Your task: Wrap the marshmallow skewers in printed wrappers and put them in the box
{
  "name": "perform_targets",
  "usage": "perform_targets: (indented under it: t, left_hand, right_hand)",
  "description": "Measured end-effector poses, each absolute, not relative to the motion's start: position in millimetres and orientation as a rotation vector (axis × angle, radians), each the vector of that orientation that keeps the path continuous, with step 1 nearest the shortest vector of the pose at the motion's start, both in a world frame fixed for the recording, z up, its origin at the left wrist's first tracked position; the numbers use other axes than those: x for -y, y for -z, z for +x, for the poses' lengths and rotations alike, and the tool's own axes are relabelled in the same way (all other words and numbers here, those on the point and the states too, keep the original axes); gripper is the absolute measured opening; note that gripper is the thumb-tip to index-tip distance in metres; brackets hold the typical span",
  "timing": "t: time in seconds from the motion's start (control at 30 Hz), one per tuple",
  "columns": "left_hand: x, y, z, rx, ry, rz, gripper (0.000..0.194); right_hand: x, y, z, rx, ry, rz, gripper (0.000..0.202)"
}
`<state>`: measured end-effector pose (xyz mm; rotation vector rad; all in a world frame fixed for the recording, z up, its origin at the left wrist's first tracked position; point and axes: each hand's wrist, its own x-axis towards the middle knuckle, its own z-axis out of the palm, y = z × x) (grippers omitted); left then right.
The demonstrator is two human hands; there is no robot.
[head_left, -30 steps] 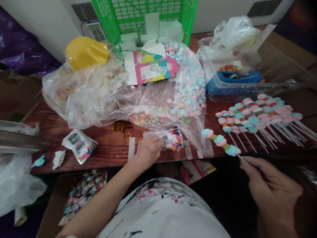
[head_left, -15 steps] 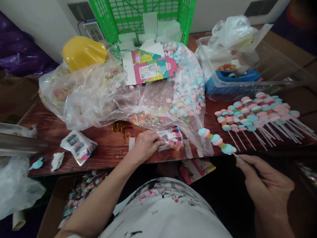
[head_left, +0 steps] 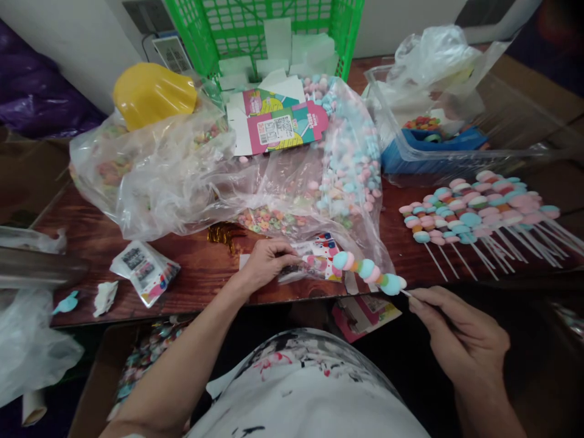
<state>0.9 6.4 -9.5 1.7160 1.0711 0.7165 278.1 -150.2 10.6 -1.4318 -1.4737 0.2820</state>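
Note:
Between thumb and fingers, my right hand [head_left: 460, 328] grips the stick of a candy skewer [head_left: 370, 272] strung with blue and pink marshmallows and orange and green gummy rings. The skewer's tip points left, close to the printed clear packet [head_left: 314, 258] at the table's front edge. My left hand [head_left: 269, 263] pinches the left end of that packet. To the right lie several finished-looking marshmallow skewers [head_left: 479, 210] in a row, sticks toward me. Left of my left hand rests a stack of printed packets [head_left: 145, 271].
Large clear bags of gummy rings [head_left: 159, 176] and marshmallows [head_left: 349, 161] cover the table's middle, with printed cartons [head_left: 278, 125] on top. Behind stands a green crate [head_left: 351, 36]. A clear plastic tub [head_left: 396, 164] sits back right. Below the left edge is a box of wrapped sweets [head_left: 146, 359].
My right hand has moved left with the skewer, bringing its tip to the packet. The packet now lies more spread out beside my left hand, which has barely moved.

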Motion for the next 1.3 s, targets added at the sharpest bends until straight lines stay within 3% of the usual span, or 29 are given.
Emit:
perform_targets:
  t: [0.43, 0.73, 1.13, 1.3]
  left_hand:
    - [-4.6, 10.8, 2.6, -1.017, -0.740, 1.790, 0.016]
    - [-0.3, 12.9, 5.8, -0.861, -0.762, 1.988, 0.016]
    - [5.6, -1.8, 7.2, -0.754, -0.849, 2.414, 0.016]
    - [13.0, -27.8, 11.1, -0.650, -0.621, 2.429, 0.038]
  right_hand:
    - [138.5, -26.1, 284.6, 2.073, 0.217, -1.307, 0.034]
    - [138.9, -28.9, 283.4, 2.206, 0.334, -1.295, 0.031]
    - [119.0, -41.0, 279.8, 2.154, 0.118, -1.212, 0.035]
    - [116.1, -46.4, 279.6, 2.080, 0.109, -1.195, 0.035]
